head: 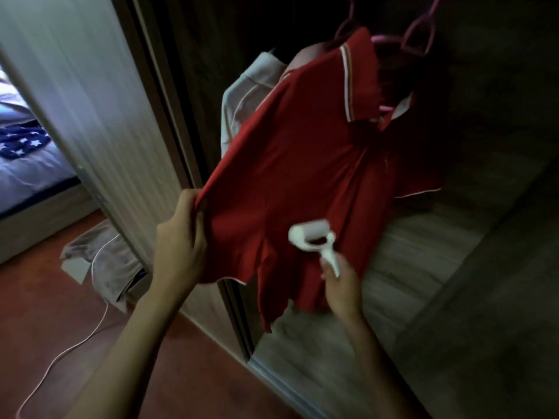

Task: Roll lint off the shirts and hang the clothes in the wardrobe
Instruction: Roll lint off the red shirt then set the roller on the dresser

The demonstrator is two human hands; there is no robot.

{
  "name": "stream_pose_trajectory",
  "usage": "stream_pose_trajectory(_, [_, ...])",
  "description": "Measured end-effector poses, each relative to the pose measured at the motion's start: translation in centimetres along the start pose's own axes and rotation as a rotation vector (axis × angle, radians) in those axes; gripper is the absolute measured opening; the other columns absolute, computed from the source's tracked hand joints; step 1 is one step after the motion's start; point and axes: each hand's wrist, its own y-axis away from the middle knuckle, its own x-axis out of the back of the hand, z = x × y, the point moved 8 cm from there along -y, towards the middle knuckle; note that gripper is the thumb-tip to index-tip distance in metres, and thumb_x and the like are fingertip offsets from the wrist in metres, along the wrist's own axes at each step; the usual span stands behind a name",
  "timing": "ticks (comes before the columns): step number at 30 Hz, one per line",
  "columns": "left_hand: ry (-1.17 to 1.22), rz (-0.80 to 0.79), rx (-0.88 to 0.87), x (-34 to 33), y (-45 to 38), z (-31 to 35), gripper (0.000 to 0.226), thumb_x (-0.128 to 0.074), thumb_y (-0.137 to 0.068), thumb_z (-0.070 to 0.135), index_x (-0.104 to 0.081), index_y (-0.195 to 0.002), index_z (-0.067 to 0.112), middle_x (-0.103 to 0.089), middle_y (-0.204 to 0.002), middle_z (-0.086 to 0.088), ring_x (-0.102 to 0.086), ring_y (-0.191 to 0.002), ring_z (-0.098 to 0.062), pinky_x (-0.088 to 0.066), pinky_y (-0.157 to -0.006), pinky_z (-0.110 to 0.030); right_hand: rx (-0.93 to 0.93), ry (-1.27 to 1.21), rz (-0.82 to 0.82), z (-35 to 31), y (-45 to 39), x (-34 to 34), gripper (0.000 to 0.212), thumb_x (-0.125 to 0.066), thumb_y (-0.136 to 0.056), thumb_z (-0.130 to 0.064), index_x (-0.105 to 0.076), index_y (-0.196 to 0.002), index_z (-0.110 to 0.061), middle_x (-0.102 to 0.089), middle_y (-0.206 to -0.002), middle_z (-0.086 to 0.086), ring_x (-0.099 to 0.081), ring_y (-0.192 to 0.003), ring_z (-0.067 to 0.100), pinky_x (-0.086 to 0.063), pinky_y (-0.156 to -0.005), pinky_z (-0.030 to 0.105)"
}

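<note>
Left hand (178, 237) pinches red shirt (302, 176) hanging in wardrobe (453, 237); right hand (341, 285) grips lint roller (308, 235).

Matt red cloth polo shirt (302, 164); smooth white plastic lint roller (311, 237); glossy pink plastic hangers (417, 37); pale wood-grain wardrobe shelf (417, 246), matt.
</note>
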Motion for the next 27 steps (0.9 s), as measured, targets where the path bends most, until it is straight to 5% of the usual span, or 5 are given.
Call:
stream_pose_trajectory(7, [0.006,0.024,-0.002,-0.8,-0.2,0.7,0.014,-0.039,-0.094,-0.005,-0.046,-0.095,0.007,-0.041,-0.060,0.007,-0.043,-0.052,-0.004,-0.031,-0.048,-0.023,0.234,-0.177,0.448,-10.1,-5.6,9.2,0.027,-0.046,-0.096,-0.039,-0.054,-0.120,-0.030,-0.063,-0.106,-0.006,-0.064,-0.097,0.017,-0.049,-0.082,0.031])
stream_pose_trajectory(12, [-0.068,-0.002,-0.047,-0.9,-0.3,0.8,0.031,-0.043,-0.083,-0.014,-0.049,-0.109,0.003,-0.048,-0.064,-0.005,-0.041,-0.048,-0.015,-0.031,-0.046,-0.027,0.153,-0.055,0.312,-5.3,-6.8,5.9,0.024,-0.049,-0.098,-0.022,-0.058,-0.118,-0.013,-0.064,-0.101,0.002,-0.062,-0.095,0.023,-0.049,-0.082,0.035])
stream_pose_trajectory(18, [-0.032,0.028,-0.080,-0.9,-0.1,0.5,0.025,-0.039,-0.084,0.005,-0.044,-0.106,0.016,-0.049,-0.063,-0.001,-0.046,-0.048,-0.018,-0.033,-0.047,-0.031,-0.049,0.089,0.128,3.1,-4.1,1.3,0.025,-0.053,-0.095,-0.018,-0.062,-0.118,-0.012,-0.066,-0.109,0.011,-0.062,-0.104,0.029,-0.046,-0.087,0.033])
stream_pose_trajectory(21, [0.006,0.032,-0.092,-0.7,-0.4,0.6,0.022,-0.041,-0.085,0.003,-0.045,-0.101,0.017,-0.044,-0.064,0.009,-0.045,-0.055,-0.002,-0.034,-0.049,-0.022,-0.036,0.059,0.172,1.6,-4.0,2.4,0.021,-0.052,-0.096,-0.022,-0.062,-0.114,-0.016,-0.063,-0.102,0.003,-0.062,-0.097,0.024,-0.044,-0.080,0.030])
stream_pose_trajectory(27, [0.018,0.068,-0.069,-0.4,-0.6,0.7,0.017,-0.036,-0.087,0.009,-0.045,-0.100,0.016,-0.042,-0.065,0.009,-0.042,-0.058,0.004,-0.034,-0.052,-0.018,0.163,-0.105,0.403,-7.2,-4.6,6.6,0.018,-0.046,-0.099,-0.034,-0.054,-0.114,-0.027,-0.063,-0.092,-0.004,-0.061,-0.082,0.013,-0.048,-0.069,0.028])
